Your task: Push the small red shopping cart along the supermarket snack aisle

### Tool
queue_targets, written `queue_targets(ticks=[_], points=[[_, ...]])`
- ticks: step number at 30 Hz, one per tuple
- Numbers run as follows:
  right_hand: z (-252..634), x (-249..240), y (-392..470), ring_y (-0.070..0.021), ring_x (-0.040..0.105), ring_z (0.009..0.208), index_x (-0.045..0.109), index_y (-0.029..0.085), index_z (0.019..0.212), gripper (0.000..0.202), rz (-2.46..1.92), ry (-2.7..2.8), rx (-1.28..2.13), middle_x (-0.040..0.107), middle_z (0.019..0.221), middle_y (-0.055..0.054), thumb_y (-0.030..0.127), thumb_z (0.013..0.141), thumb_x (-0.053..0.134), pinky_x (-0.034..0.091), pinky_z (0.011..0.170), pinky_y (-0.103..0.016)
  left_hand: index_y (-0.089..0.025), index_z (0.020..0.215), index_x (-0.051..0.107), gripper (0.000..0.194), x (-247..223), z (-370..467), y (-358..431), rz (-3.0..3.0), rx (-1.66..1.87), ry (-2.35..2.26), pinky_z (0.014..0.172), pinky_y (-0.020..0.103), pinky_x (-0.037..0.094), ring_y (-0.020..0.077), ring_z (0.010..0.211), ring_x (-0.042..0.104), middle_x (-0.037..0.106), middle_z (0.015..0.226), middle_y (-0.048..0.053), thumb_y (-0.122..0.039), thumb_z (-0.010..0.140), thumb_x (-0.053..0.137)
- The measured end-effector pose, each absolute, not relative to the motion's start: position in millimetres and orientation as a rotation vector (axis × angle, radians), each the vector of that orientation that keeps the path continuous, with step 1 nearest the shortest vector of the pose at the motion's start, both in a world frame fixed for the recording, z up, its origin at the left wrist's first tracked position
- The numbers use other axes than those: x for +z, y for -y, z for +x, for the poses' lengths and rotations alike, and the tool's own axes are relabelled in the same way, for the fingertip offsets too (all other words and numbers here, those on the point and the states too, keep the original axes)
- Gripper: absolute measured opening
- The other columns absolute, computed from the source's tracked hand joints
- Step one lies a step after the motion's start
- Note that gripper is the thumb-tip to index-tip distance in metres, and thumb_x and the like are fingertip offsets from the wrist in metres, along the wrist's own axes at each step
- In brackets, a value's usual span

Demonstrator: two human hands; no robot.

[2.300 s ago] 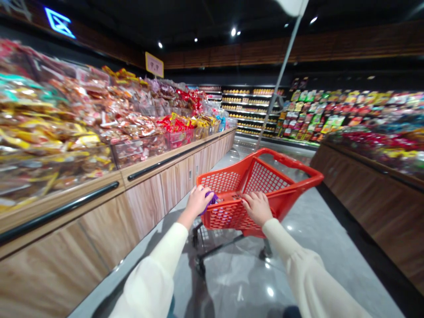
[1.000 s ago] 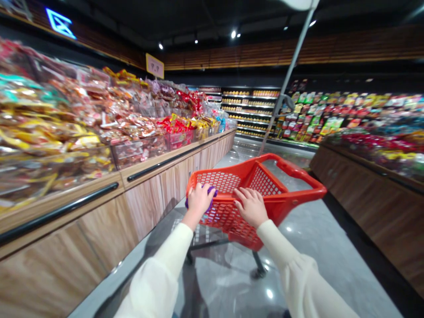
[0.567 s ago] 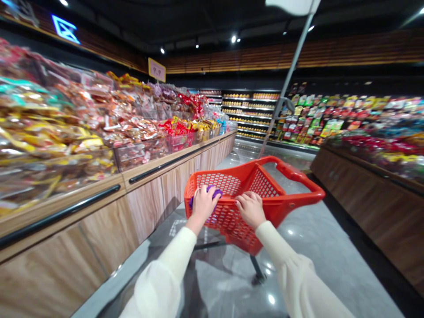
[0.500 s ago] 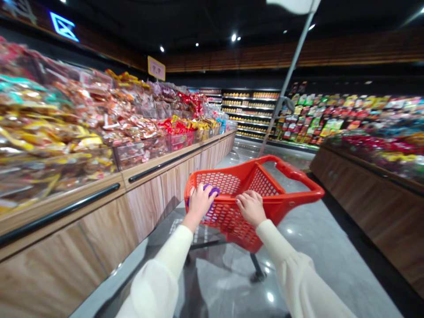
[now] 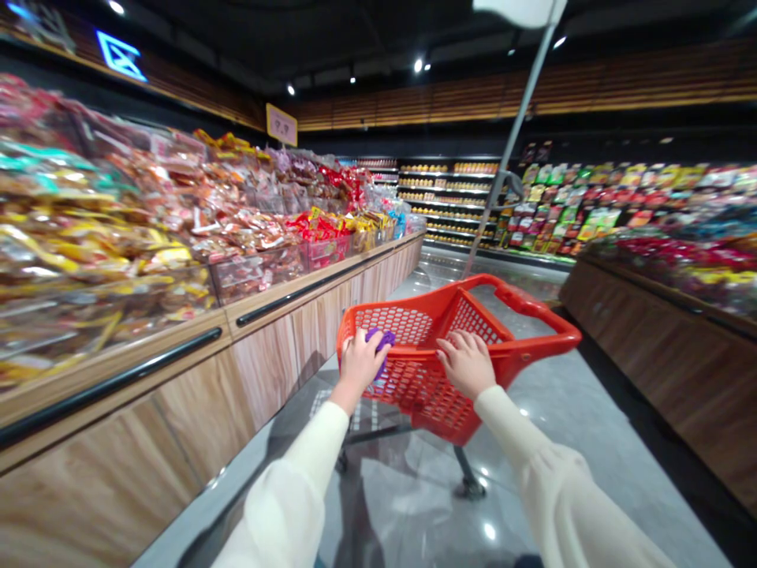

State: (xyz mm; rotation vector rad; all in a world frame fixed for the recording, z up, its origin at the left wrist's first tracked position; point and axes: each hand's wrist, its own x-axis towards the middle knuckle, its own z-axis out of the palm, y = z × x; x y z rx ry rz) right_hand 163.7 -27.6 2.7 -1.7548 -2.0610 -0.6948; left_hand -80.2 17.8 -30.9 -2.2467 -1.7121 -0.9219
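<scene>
A red plastic shopping cart point(image 5: 497, 355) with mesh sides stands in front of me, turned so that its push handle points right. At the cart's left end, my left hand point(image 5: 359, 363) is closed on a crinkled purple packet point(image 5: 382, 339) at the rim. Part of the packet shows through the mesh below; what is inside it cannot be made out. Over the near rim, right of the middle, lies my right hand point(image 5: 468, 363), its fingers loosely stretched toward the basket and nothing seen in them.
Along the left runs a wooden counter point(image 5: 201, 426) with a black rail point(image 5: 118, 386) and heaps of wrapped snacks point(image 5: 236, 213). Another wooden display point(image 5: 656, 339) borders the right. A slanted pole point(image 5: 520, 118) rises beyond the cart. Stocked shelves point(image 5: 449, 193) line the back.
My right hand has slid right along the rim and its fingers have loosened. The left hand stays with the purple packet. Cart and surroundings shift slightly in view.
</scene>
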Motion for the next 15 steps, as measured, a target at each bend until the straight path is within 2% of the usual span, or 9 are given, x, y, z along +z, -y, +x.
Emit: queue_targets(ticks=[5, 11, 15], points=[[171, 5, 25, -0.0226, 0.051, 0.110, 0.070, 0.027, 0.092, 0.032, -1.811, 2.032, -0.623, 0.071, 0.097, -0.003, 0.036, 0.098, 0.040, 0.020, 0.104, -0.041, -0.028, 0.129, 0.056, 0.043, -42, -86, -24, -2.123, -1.012, 1.805, 0.098, 0.040, 0.042, 0.0260, 0.107, 0.055, 0.052, 0.119, 0.011, -0.050, 0.096, 0.041], [154, 1, 20, -0.0202, 0.049, 0.112, 0.068, 0.026, 0.087, 0.030, -1.739, 2.018, -0.556, 0.072, 0.099, -0.002, 0.032, 0.097, 0.040, 0.020, 0.101, -0.039, -0.029, 0.130, 0.053, 0.039, -57, -41, -19, -2.276, -1.096, 1.478, 0.110, 0.050, 0.033, 0.0285, 0.124, 0.045, 0.047, 0.133, 0.012, -0.044, 0.095, 0.047], [147, 1, 22, -0.0203, 0.049, 0.112, 0.068, 0.027, 0.089, 0.030, -1.718, 2.023, -0.552, 0.072, 0.098, -0.002, 0.030, 0.097, 0.040, 0.020, 0.101, -0.038, -0.027, 0.124, 0.055, 0.032, -78, -66, -36, -2.227, -1.224, 1.503, 0.110, 0.049, 0.034, 0.0284, 0.131, 0.041, 0.046, 0.135, 0.013, -0.038, 0.095, 0.049]])
